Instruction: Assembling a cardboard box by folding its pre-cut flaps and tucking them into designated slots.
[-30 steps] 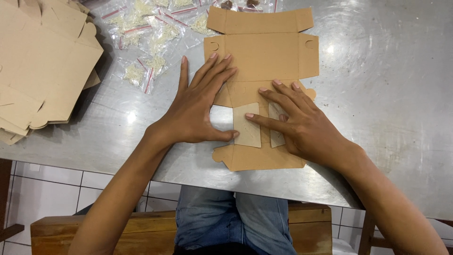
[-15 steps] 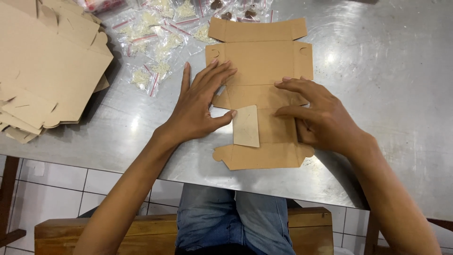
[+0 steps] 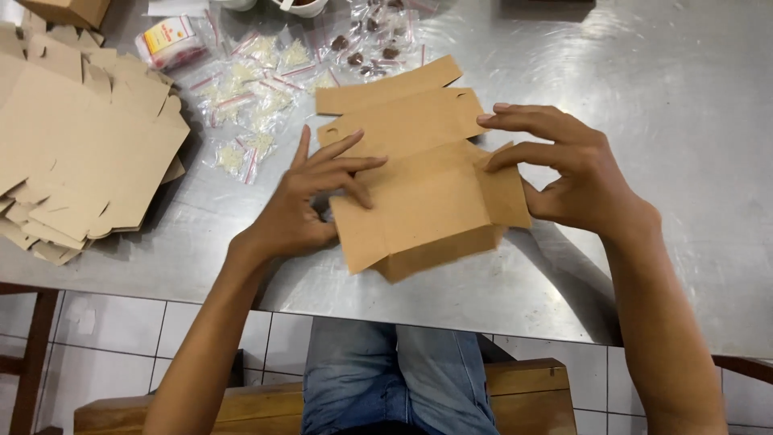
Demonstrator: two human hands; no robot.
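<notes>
On the steel worktop we see one brown cardboard box blank, half folded, lying between two hands. We count one stack of flat cardboard blanks at the far left; how many sheets it holds we cannot tell. Beyond the box lie many small clear zip bags, too overlapped for us to count exactly: most hold pale contents, and a few at the top hold dark brown pieces. One small packet with a yellow and red label sits near the top left corner, and we see one closed cardboard box at the very top left edge.

We find the left hand at the left edge of the box blank, its fingers spread apart and lying flat on the upper panel, pressing it rather than gripping it. We see the right hand at the right edge, its fingers curled, with the fingertips touching the right side flap and the upper right corner of the panel; the thumb seems to sit behind the flap, so the flap is lightly pinched. The near part of the blank is raised off the worktop, its front wall folded under.
</notes>
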